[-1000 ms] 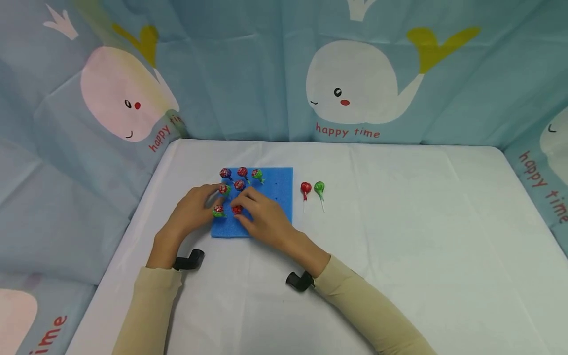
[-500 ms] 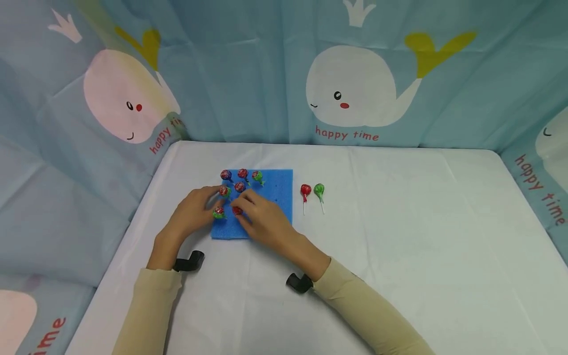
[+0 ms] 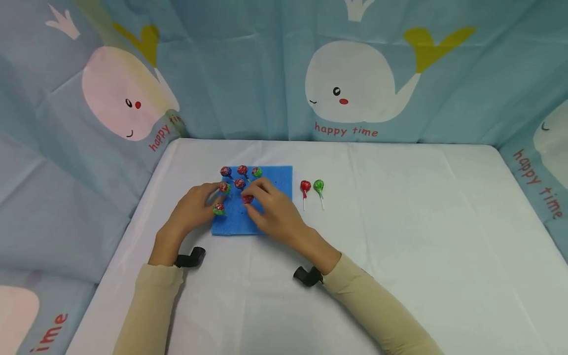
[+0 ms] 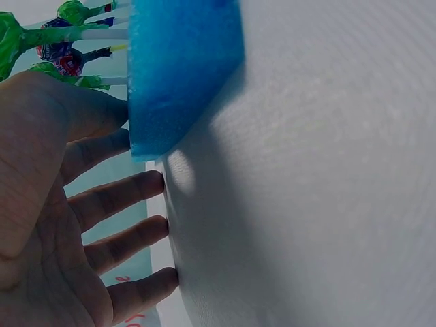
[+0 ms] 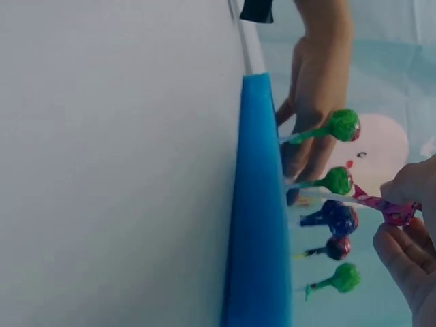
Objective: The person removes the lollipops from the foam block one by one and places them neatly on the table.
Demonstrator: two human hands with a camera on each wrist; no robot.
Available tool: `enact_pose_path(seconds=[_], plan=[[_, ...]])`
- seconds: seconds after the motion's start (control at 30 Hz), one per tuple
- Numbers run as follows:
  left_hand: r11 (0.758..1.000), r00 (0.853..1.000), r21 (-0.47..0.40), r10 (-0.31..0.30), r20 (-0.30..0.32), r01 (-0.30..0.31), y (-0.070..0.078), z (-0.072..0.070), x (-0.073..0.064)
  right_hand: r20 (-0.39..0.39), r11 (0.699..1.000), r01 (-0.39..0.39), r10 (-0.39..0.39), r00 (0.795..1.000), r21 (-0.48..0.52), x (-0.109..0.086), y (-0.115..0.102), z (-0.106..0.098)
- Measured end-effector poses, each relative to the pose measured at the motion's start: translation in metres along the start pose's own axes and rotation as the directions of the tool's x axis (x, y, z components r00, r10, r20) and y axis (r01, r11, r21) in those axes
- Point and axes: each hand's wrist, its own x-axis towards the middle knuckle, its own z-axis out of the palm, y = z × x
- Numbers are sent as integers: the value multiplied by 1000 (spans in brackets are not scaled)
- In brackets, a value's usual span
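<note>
My right hand (image 3: 277, 209) pinches a pink-wrapped lollipop (image 5: 398, 212) by its head, over the blue foam board (image 3: 230, 226). In the right wrist view its white stick points toward the foam's face. My left hand (image 3: 191, 209) rests at the board's left edge with fingers spread; its thumb (image 4: 95, 109) lies against the foam and the other fingertips reach the table. Several lollipops stand in the foam's left and back part. A red-and-green lollipop (image 3: 219, 209) and another red-and-green lollipop (image 3: 225, 188) are beside the left hand; a dark blue lollipop (image 3: 225, 171) is at the back corner.
To the right of the board, a red lollipop (image 3: 305, 186) and a green lollipop (image 3: 318, 185) lie on the white table (image 3: 399, 236). A blue curtain (image 3: 248, 88) with whale prints hangs behind the table and along its sides.
My right hand has moved to the right and slightly back, taking the pink-wrapped lollipop from the front middle of the foam along with it. The left hand stays in place.
</note>
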Motion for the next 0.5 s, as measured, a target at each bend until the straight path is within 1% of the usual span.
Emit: enact_pose_path(seconds=[0.13,0.33,0.5], plan=[[1000,1000,5,-12,4,12,0,1,1,-3,999,-24,24,1000,31,-4,8,-11],[1000,1000,13,-23,6,23,1,0,0,-17,999,-21,22,1000,37,-9,21,-34],[1000,1000,11,-24,7,23,-1,0,-1,17,997,-57,56,998,49,-13,29,-54]])
